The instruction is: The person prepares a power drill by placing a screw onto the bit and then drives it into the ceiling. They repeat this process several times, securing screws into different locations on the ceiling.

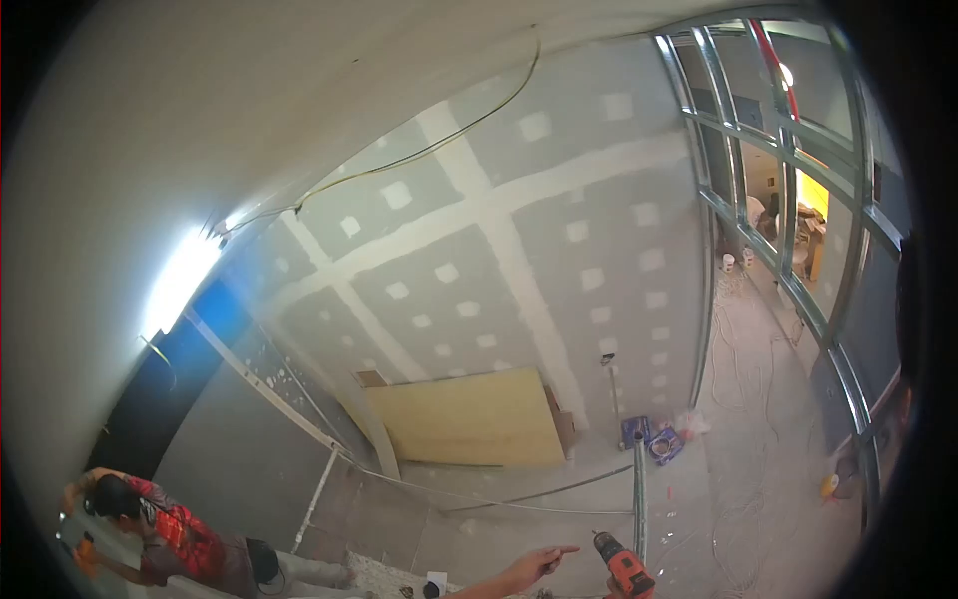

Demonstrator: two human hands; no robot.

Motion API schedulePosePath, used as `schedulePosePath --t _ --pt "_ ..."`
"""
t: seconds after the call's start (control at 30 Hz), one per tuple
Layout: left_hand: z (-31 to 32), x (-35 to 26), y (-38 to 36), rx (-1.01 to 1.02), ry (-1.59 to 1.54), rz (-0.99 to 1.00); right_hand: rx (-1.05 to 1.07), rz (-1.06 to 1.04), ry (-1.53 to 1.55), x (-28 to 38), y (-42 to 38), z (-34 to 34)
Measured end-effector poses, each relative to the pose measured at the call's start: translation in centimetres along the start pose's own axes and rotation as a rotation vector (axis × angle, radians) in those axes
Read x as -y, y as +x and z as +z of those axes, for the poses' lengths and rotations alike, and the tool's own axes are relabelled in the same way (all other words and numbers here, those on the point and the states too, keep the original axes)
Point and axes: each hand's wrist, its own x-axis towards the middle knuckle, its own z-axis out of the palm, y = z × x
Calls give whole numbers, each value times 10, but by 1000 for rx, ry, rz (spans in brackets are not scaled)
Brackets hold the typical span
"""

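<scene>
At bottom centre, the left hand (pixel 534 567) is empty, forefinger pointing right, beside the orange drill (pixel 625 569). That drill rises from the frame edge; the right hand stays hidden. Farther left, 1 co-worker (pixel 170 539) crouches.

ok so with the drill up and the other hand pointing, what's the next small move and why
Probably bring the drill to the upright metal stud beside it. The left hand points a finger that way, and the drill's nose aims up-left, just short of the stud. The right hand is out of view.
</scene>
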Motion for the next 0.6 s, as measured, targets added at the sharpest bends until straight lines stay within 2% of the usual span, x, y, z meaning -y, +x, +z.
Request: schedulePosePath --t 0.07,0.1,0.17,0.27,0.37,0.47,0.6 --pt "11 -7 16 -11 12 51 71 522 0 4 -4 -21" --pt "-6 -29 9 -3 11 63 70 509 -7 30 -3 4" --pt "-6 -45 10 -54 64 137 57 119 100 80 1 14" --pt "-7 -62 30 -83 55 183 29 20 106 81 15 16" --pt "-20 -67 50 -35 0 149 -6 53 -55 28 30 13" --pt "-19 -71 51 -27 -102 82 31 68 -42 27 33 27" --pt "-28 -39 58 -149 -124 132 90 99 -24 32 40 38"
